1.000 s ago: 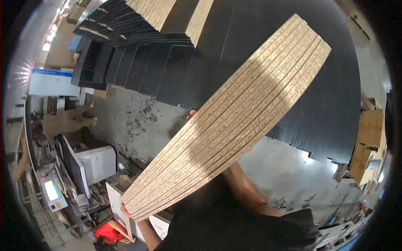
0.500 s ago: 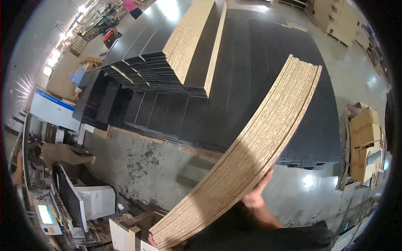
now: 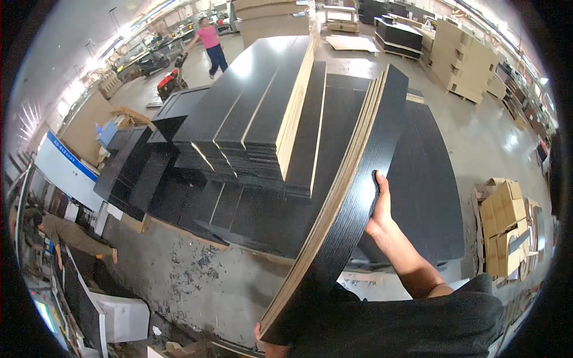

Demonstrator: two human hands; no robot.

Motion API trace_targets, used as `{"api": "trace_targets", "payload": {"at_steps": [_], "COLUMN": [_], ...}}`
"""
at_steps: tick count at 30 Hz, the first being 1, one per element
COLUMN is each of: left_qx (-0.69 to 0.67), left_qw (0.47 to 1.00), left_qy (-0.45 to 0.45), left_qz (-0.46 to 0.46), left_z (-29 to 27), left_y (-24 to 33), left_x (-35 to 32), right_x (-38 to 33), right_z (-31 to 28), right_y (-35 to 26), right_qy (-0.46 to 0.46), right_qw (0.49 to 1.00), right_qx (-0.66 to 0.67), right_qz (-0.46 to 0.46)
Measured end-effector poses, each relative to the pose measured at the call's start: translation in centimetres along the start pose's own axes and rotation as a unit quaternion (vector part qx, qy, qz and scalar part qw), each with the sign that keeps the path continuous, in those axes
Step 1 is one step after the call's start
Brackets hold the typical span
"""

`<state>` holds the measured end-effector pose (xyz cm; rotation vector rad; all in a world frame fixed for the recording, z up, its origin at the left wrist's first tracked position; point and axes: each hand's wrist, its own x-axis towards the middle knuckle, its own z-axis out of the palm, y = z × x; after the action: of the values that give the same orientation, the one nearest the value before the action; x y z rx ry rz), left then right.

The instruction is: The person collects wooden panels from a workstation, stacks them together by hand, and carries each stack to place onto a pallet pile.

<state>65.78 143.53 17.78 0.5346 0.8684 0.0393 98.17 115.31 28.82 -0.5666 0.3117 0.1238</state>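
Firmly, the fingers of the right hand (image 3: 381,206) are clamped on the right long edge of a board bundle (image 3: 355,209), about midway along it, with one digit lying against the dark face and the rest mostly out of sight behind it. The left hand (image 3: 260,335) has its fingers curled round the near, lower end; only a little of it shows, but it seems closed on that corner. From the left fingers the bundle runs away up and to the right, its long axis slanting from the wearer's body toward the far side, raised in front of a low layer of black boards (image 3: 421,179). Of the two hands, the right is the nearer to that layer. A taller stack (image 3: 253,113) stands to the left of the bundle's upper half, its boards slanting away in a similar direction, though less steeply to the right. The bundle is long and narrow: a black, finely grained face with a bright glare spot, and pale tan chipboard edges layered along its left side. Farther out are the grey floor (image 3: 197,286) with dark scraps, brown cartons (image 3: 506,227) at right, and a person in a pink top (image 3: 209,39) beyond the stack.
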Motion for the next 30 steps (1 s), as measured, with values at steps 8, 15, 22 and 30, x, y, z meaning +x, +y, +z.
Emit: {"api": "trace_targets", "payload": {"at_steps": [8,15,22,30], "left_qx": [-0.012,-0.033,-0.033,-0.032], "left_qw": [0.999,0.994,0.986,0.979], "left_qy": [0.045,0.107,0.164,0.196], "left_qz": [-0.016,-0.011,-0.02,-0.035], "left_z": [4.7,5.7,4.1,1.5], "left_y": [2.5,4.1,5.7,7.4], "left_x": [2.8,3.6,2.8,1.3], "right_x": [10.1,14.5,17.0,18.8], "right_z": [5.8,9.2,11.2,11.1], "right_y": [-1.4,-0.3,0.7,0.3], "right_qy": [-0.036,-0.027,0.015,0.052], "right_qw": [0.997,0.986,0.968,0.92], "right_qx": [-0.024,-0.07,-0.161,-0.329], "right_qz": [0.064,0.147,0.194,0.205]}}
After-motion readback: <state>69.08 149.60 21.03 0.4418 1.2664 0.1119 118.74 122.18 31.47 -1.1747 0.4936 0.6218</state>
